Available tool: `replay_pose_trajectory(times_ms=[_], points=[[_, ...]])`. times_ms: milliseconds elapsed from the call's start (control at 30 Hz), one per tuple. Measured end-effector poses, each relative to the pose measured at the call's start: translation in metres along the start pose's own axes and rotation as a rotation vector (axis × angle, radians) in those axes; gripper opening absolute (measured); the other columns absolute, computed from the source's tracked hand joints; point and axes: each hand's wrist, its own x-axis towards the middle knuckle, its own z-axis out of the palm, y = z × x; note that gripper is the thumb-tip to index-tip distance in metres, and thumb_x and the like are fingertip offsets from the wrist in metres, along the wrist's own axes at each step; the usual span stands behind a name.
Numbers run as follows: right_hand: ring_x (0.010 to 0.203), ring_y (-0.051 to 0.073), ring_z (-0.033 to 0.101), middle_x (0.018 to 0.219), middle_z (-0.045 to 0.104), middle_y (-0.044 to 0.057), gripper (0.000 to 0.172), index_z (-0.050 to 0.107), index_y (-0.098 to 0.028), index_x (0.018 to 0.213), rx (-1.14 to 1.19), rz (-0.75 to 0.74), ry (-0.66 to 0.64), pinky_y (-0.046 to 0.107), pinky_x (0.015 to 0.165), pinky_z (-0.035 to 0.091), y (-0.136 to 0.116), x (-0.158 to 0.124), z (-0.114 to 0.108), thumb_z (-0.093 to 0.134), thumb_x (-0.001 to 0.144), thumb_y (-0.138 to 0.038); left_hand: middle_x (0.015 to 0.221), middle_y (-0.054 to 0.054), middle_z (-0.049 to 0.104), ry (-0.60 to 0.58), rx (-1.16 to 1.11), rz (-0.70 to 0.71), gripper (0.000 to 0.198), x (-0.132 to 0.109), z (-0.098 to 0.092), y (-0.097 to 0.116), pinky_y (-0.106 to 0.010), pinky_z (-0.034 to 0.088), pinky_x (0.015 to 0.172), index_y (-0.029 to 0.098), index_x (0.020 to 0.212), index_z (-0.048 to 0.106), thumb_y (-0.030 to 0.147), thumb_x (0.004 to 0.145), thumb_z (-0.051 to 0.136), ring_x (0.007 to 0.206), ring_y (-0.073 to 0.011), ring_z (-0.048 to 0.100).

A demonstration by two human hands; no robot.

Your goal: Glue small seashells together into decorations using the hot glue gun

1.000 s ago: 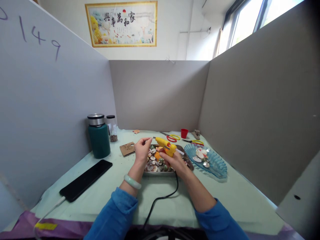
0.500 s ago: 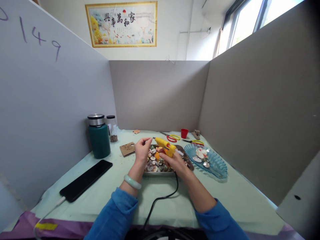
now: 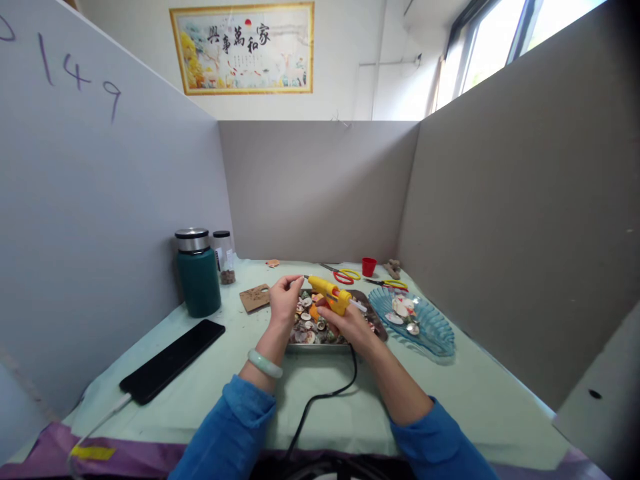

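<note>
My right hand (image 3: pixel 347 321) is wrapped round the handle of a yellow hot glue gun (image 3: pixel 330 293), with a pale glue stick poking out of its rear end. Its dark nozzle points left and meets the fingertips of my left hand (image 3: pixel 285 297). Those fingers are pinched together; whatever lies between them is too small to make out. Below both hands is a metal tray (image 3: pixel 320 349) full of seashells (image 3: pixel 306 327). A black cord (image 3: pixel 320 396) runs from the glue gun down to the table's front edge.
Left stand a green flask (image 3: pixel 199 283), a clear jar (image 3: pixel 225 257) and a charging phone (image 3: pixel 173 360). A brown board (image 3: pixel 254 298) lies near the tray. Right are a blue glass dish (image 3: pixel 435 333) with shells, scissors (image 3: pixel 345 275), pliers (image 3: pixel 393 285) and a red cup (image 3: pixel 369 267). Partitions enclose three sides.
The glue gun has shifted very slightly left, its nozzle now nearer the left fingertips. My left hand stays almost still, and the things on the table are unchanged.
</note>
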Motion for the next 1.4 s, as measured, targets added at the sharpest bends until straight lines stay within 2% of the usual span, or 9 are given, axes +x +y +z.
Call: replay_pose_trajectory(times_ms=[433, 600, 833, 1067, 1133, 1400], points=[[0.042, 0.009, 0.037, 0.052, 0.047, -0.004, 0.029, 0.066, -0.02, 0.092, 0.041, -0.009, 0.039, 0.022, 0.041, 0.028, 0.005, 0.001, 0.001, 0.064, 0.077, -0.044, 0.05, 0.004, 0.051, 0.002, -0.021, -0.009, 0.029, 0.0, 0.0, 0.001, -0.021, 0.033, 0.046, 0.013, 0.082, 0.069, 0.037, 0.066, 0.07, 0.045, -0.0078, 0.04], [0.04, 0.009, 0.036, 0.046, 0.043, -0.006, 0.03, 0.064, -0.019, 0.091, 0.086, -0.006, 0.139, 0.022, 0.04, 0.025, 0.003, 0.002, 0.0, 0.063, 0.077, -0.046, 0.048, 0.005, 0.05, -0.01, -0.052, -0.031, 0.028, -0.002, 0.001, 0.005, -0.021, 0.032, 0.045, 0.012, 0.081, 0.069, 0.035, 0.065, 0.071, 0.044, -0.0075, 0.04], [0.046, 0.009, 0.041, 0.057, 0.052, -0.004, 0.03, 0.062, -0.018, 0.084, 0.247, -0.006, 0.364, 0.022, 0.042, 0.031, 0.002, 0.007, -0.001, 0.071, 0.068, -0.042, 0.049, 0.005, 0.051, -0.274, -0.163, -0.148, 0.03, -0.014, 0.007, 0.012, -0.019, 0.03, 0.043, 0.012, 0.081, 0.066, 0.036, 0.064, 0.074, 0.043, -0.0064, 0.041], [0.046, 0.009, 0.042, 0.056, 0.05, -0.005, 0.028, 0.057, -0.018, 0.079, 0.315, 0.004, 0.427, 0.022, 0.042, 0.032, 0.002, 0.008, -0.001, 0.072, 0.066, -0.038, 0.055, 0.002, 0.055, -0.505, -0.139, -0.188, 0.031, -0.023, 0.01, 0.009, -0.019, 0.036, 0.045, 0.013, 0.079, 0.067, 0.039, 0.064, 0.074, 0.047, -0.0072, 0.046], [0.046, 0.009, 0.042, 0.056, 0.051, -0.005, 0.028, 0.057, -0.018, 0.079, 0.317, 0.009, 0.43, 0.022, 0.042, 0.032, 0.002, 0.008, -0.001, 0.071, 0.066, -0.037, 0.056, 0.002, 0.056, -0.543, -0.124, -0.193, 0.03, -0.024, 0.011, 0.009, -0.02, 0.036, 0.046, 0.013, 0.08, 0.067, 0.039, 0.065, 0.074, 0.048, -0.0074, 0.047], [0.046, 0.009, 0.043, 0.056, 0.05, -0.005, 0.028, 0.058, -0.017, 0.08, 0.337, 0.0, 0.453, 0.022, 0.043, 0.033, 0.004, 0.008, 0.0, 0.071, 0.066, -0.038, 0.053, 0.002, 0.056, -0.578, -0.123, -0.23, 0.029, -0.025, 0.011, 0.008, -0.021, 0.035, 0.043, 0.013, 0.08, 0.067, 0.036, 0.065, 0.075, 0.044, -0.0081, 0.046]])
